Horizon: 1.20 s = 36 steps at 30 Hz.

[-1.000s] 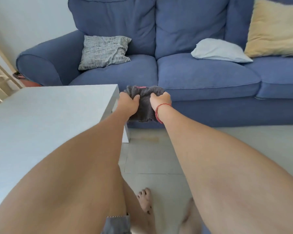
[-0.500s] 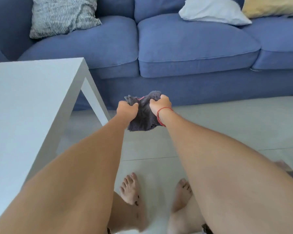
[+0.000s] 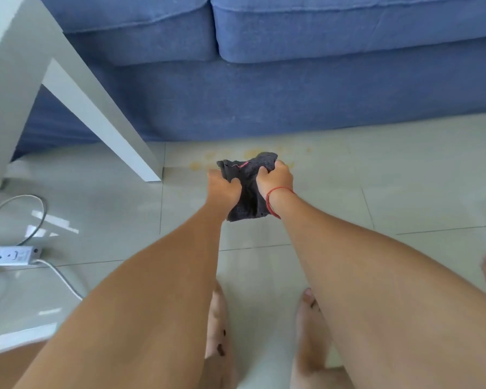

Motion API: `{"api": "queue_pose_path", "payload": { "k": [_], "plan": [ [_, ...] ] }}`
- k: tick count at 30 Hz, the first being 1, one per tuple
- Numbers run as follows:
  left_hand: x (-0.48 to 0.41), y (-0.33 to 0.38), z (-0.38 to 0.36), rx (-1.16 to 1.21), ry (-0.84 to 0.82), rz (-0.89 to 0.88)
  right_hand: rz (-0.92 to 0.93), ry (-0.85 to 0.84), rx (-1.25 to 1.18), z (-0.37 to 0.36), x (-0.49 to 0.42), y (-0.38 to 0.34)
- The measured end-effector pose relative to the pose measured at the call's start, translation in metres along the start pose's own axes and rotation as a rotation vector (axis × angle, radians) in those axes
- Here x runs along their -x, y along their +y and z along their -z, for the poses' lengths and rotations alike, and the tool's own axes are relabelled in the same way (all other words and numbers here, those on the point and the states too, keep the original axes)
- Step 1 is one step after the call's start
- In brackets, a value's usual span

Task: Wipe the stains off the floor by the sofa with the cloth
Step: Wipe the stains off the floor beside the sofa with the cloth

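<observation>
A dark grey cloth (image 3: 249, 197) hangs bunched between my two hands above the pale floor tiles. My left hand (image 3: 223, 188) grips its left side and my right hand (image 3: 275, 178), with a red string at the wrist, grips its right side. Yellowish stains (image 3: 205, 161) are spattered on the floor (image 3: 390, 178) just past the cloth, close to the base of the blue sofa (image 3: 292, 94). The cloth and my hands hide part of the stained patch.
A white table leg (image 3: 107, 130) stands on the floor left of the stains, under the table top (image 3: 9, 66). A white power strip (image 3: 9, 255) with cables lies at the left edge. My bare feet (image 3: 216, 327) stand below the hands.
The view has tilted down from the sofa seat to the floor. Both hands have come lower with the cloth, closer to the tiles, and the yellow stains have come into sight.
</observation>
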<state>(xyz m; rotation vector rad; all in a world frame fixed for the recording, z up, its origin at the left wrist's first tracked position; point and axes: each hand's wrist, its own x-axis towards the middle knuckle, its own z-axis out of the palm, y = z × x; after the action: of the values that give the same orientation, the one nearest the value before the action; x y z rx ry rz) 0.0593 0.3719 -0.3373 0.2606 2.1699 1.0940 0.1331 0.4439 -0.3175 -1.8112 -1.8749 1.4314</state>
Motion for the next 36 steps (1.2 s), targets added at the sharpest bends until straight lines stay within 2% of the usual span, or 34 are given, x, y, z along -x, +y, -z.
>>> {"api": "queue_pose_path", "payload": {
  "k": [4, 8, 11, 14, 16, 18, 20, 24, 30, 36],
  "plan": [
    [-0.02, -0.043, -0.029, -0.058, -0.047, 0.104, -0.063, 0.001, 0.04, -0.026, -0.026, 0.042],
    [-0.038, -0.052, -0.041, -0.043, -0.057, 0.16, -0.074, 0.071, 0.056, -0.037, -0.045, 0.056],
    [-0.056, -0.065, -0.043, -0.151, -0.058, 0.224, -0.105, 0.138, 0.234, -0.048, -0.057, 0.069],
    [-0.072, -0.085, -0.035, -0.353, 0.083, 0.148, 0.061, 0.076, 0.443, -0.063, -0.066, 0.086],
    [-0.082, -0.102, -0.028, -0.491, 0.155, 0.097, 0.217, -0.024, 0.553, -0.074, -0.07, 0.1],
    [-0.096, -0.116, -0.024, -0.568, 0.187, 0.108, 0.334, -0.107, 0.639, -0.086, -0.072, 0.114],
    [-0.111, -0.125, -0.02, -0.606, 0.213, 0.138, 0.4, -0.117, 0.696, -0.098, -0.072, 0.124],
    [-0.132, -0.13, -0.02, -0.652, 0.158, 0.208, 0.468, -0.044, 0.816, -0.106, -0.09, 0.131],
    [-0.137, -0.132, -0.02, -0.656, 0.077, 0.249, 0.541, 0.027, 0.81, -0.112, -0.104, 0.149],
    [-0.138, -0.13, -0.018, -0.707, 0.034, 0.253, 0.468, 0.123, 0.786, -0.129, -0.107, 0.141]
  ]
}}
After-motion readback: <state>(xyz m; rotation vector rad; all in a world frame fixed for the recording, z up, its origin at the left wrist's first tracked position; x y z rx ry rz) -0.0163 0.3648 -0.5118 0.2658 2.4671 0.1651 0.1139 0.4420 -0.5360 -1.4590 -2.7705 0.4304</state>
